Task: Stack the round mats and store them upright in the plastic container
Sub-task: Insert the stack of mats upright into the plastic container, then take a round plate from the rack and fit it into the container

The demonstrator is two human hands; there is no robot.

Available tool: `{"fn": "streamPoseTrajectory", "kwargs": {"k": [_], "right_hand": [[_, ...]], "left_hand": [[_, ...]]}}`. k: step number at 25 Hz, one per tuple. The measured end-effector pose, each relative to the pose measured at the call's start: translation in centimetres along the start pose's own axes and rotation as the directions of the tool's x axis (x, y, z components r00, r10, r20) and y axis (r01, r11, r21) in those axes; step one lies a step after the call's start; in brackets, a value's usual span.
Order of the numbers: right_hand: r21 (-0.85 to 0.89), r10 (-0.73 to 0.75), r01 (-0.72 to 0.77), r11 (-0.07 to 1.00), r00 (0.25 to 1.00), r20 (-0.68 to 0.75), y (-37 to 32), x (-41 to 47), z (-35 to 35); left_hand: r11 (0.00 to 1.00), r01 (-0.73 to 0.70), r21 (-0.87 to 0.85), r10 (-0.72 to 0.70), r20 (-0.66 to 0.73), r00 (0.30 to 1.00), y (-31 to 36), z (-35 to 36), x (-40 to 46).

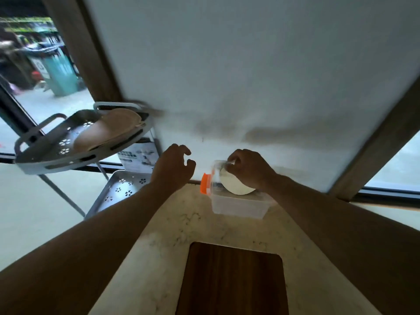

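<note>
A clear plastic container (238, 205) with an orange clip (205, 183) on its left end stands on the marble counter against the wall. Pale round mats (235, 184) stand on edge inside it, their upper half rising above the rim. My right hand (246, 170) is closed over the top edge of the mats. My left hand (173, 167) hovers left of the container with fingers spread and curled, holding nothing. More tan round mats (109, 131) lie tilted in a grey perforated tray (56, 153) at the left.
The grey tray tops a wheeled rack, with a lower perforated shelf (120, 189) beside the counter's left edge. A dark wooden inset (231, 280) fills the counter's near part. A white wall rises behind the container; windows flank it.
</note>
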State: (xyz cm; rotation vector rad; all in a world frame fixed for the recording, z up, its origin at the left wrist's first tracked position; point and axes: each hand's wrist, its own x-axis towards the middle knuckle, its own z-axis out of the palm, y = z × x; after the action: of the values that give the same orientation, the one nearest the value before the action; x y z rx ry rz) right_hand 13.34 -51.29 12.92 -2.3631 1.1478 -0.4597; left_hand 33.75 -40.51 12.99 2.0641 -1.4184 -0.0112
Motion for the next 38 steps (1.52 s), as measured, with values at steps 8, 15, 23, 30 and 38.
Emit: {"fn": "streamPoseTrajectory", "kwargs": {"k": [8,15,23,30,38], "right_hand": [[0.201,-0.101,0.084,0.976,0.992,0.073,-14.6,-2.2,0.2],[0.25,-0.018,-0.03,0.968,0.982,0.186,-22.8,-0.8,2.4],[0.631,0.221,-0.271,0.727,0.962,0.159,-25.4,4.5,7.1],[0.761,0.37,-0.348,0.547,0.916,0.152,-25.9,8.0,9.7],[0.726,0.208,-0.114,0.678,0.977,-0.04,-27.2,6.9,8.2]], "left_hand": [[0.985,-0.13,0.116,0.137,-0.051,0.989,-2.2,-14.5,-5.2],[0.97,-0.105,0.22,0.142,-0.159,0.977,-6.2,-20.7,-5.6],[0.983,-0.054,0.177,0.071,-0.09,0.993,-8.7,-18.9,-0.7],[0.991,-0.026,0.133,0.042,-0.124,0.991,-10.5,-16.3,0.4],[0.978,-0.056,0.201,0.086,-0.145,0.986,-9.8,-16.7,-0.4]]}}
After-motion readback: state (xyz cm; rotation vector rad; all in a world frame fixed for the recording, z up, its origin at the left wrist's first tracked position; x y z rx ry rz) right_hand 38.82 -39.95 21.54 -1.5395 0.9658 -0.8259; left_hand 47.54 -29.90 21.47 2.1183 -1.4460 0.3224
